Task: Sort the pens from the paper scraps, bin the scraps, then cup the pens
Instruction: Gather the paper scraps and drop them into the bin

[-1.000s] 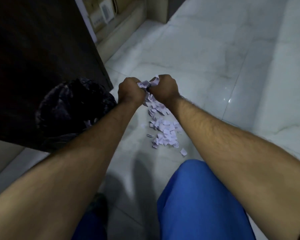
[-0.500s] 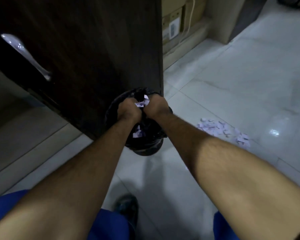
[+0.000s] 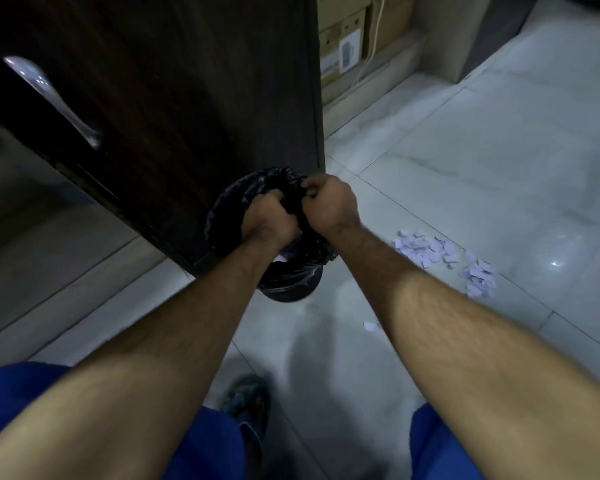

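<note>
A round bin with a black liner [image 3: 291, 282] stands on the floor against a dark cabinet. Both my hands hover over its mouth with fingers curled. My left hand [image 3: 267, 220] dips into the opening, and my right hand [image 3: 329, 202] sits at the far rim. No paper shows in either fist. A few pale scraps [image 3: 282, 259] lie inside the bin below my left wrist. A pile of paper scraps [image 3: 426, 249] lies on the floor to the right, with a second clump [image 3: 478, 278] beside it. No pens are in view.
The dark wooden cabinet door [image 3: 187, 116] with a metal handle [image 3: 54, 98] overhangs the bin. One stray scrap [image 3: 369, 326] lies near my right forearm. Cardboard boxes [image 3: 343, 46] stand at the back. My shoe [image 3: 246, 400] is on the marble floor.
My hands carried a bunch of scraps from the floor pile over to the bin. The scraps seen between my fists half a second ago no longer show, and the hands have parted slightly.
</note>
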The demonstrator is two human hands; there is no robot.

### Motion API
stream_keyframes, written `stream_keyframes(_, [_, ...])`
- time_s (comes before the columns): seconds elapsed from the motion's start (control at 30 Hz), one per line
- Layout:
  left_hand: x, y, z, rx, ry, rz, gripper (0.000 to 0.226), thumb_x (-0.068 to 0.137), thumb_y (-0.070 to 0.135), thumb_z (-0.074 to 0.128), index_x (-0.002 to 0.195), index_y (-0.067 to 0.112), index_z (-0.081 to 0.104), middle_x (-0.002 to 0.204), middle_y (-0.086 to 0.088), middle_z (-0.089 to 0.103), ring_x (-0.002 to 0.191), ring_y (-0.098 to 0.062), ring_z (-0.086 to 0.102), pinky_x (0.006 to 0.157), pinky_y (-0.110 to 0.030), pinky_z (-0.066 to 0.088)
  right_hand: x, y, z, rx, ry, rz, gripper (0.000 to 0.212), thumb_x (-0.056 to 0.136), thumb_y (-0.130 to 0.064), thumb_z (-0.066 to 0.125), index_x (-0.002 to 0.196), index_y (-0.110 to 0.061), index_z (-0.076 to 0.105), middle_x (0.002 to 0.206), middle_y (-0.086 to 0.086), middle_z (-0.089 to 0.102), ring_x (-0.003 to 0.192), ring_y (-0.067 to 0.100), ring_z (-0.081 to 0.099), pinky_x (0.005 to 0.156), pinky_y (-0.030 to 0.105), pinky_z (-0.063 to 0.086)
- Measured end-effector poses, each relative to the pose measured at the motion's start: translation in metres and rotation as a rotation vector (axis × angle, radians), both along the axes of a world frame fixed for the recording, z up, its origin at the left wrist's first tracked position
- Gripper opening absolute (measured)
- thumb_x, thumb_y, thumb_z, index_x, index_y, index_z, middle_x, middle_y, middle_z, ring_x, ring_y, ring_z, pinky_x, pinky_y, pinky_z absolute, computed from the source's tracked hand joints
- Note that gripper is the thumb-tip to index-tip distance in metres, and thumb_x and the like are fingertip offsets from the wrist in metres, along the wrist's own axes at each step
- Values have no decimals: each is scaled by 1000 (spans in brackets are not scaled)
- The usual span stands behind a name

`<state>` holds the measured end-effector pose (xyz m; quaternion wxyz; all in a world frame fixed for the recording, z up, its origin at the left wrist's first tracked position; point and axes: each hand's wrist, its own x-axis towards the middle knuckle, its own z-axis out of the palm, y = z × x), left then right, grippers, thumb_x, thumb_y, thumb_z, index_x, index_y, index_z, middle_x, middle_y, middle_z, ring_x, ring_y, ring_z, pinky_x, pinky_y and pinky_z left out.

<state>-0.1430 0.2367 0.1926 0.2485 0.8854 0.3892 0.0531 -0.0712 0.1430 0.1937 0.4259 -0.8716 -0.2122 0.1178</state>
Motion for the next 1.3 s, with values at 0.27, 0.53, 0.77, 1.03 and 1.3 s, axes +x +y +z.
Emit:
stream_keyframes(0.27, [17,-74,32,48,-201,-160,24,85,13,56,107,14,67,114,-8,64,104,-25,61,84,-26,45,10,-77,-1,200,88,-187,20,85,-18,61,100,-23,73,83,-8,68,82,13,63,77,24,49])
stream_keyframes(0.53, [47,-167,-44,-175,-121,-409,31,81,13,61,113,13,62,110,-13,64,101,-30,61,85,-32,46,46,-189,-65,-6,296,-207,5,78,-29,72,80,-28,69,82,-2,72,79,19,68,83,38,57])
stream_keyframes(0.77, [0,-217,-182,-220,497,-366,78,72,38,77,135,10,40,134,-15,44,124,-35,49,97,-41,47,7,-284,-176,-729,300,56,87,71,-60,78,142,-27,42,137,9,53,123,32,55,99,41,47])
stream_keyframes(1.03, [15,-236,-231,-307,276,-326,51,81,24,67,128,13,47,124,-17,45,110,-39,57,93,-46,51,-31,-269,-253,-442,191,-180,61,83,-41,72,135,-21,49,129,14,50,108,36,59,86,35,48])
stream_keyframes(1.3, [42,-209,-240,-30,141,-509,81,78,25,72,147,14,31,135,-15,38,118,-36,48,95,-45,48,-21,-296,-267,-302,-233,-463,62,79,-44,73,131,-14,57,127,12,58,111,32,60,88,42,52])
